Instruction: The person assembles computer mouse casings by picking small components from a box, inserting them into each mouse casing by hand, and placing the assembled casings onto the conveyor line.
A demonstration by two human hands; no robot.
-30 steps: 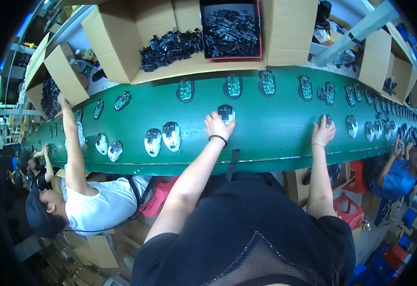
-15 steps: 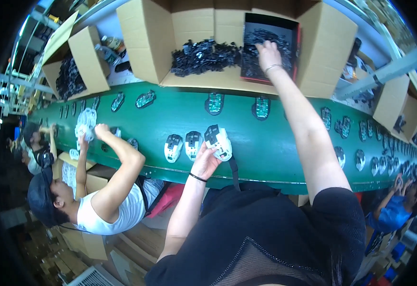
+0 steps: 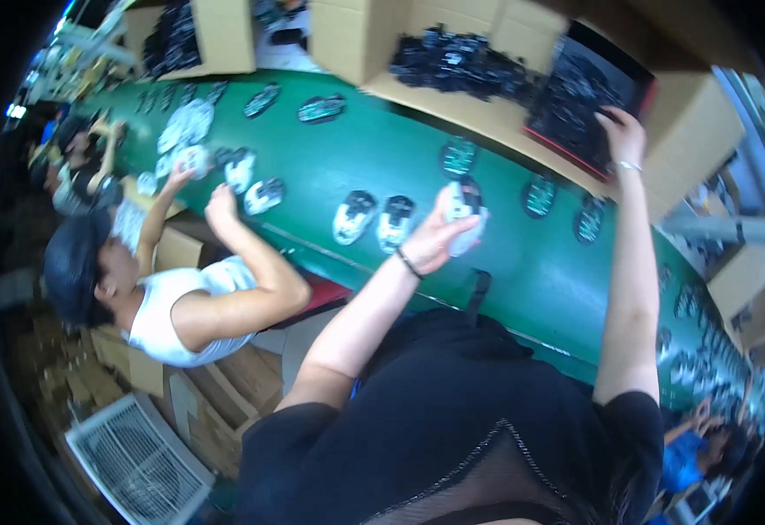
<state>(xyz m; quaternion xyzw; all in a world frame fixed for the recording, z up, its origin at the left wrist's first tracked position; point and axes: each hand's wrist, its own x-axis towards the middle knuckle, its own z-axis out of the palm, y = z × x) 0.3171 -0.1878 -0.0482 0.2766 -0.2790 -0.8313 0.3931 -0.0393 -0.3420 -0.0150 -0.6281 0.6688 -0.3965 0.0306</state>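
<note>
My left hand (image 3: pixel 430 243) is closed around a partly built computer mouse (image 3: pixel 463 214), white with a black upper part, held above the green belt. My right hand (image 3: pixel 627 140) is over the near right edge of a shallow black box (image 3: pixel 614 57) with a red rim. Its fingers are bent together, and whatever they pinch is too small and blurred to name. Small black plastic parts (image 3: pixel 575 87) fill that box. Left of my left hand, two similar mice (image 3: pixel 354 217) lie on the belt. Beyond it are mouse bases with green circuit boards (image 3: pixel 539 195).
The green belt (image 3: pixel 356 157) runs across in front of me. Behind it, a cardboard box (image 3: pixel 373 85) holds a heap of black parts (image 3: pixel 461 66). A co-worker in a white top (image 3: pixel 203 306) handles white shells at left; another in blue (image 3: pixel 687 455) sits far right.
The whole view has tilted and shifted. My left hand has carried the mouse forward, away from my body. My right hand has drawn back from the parts toward the box's near right edge.
</note>
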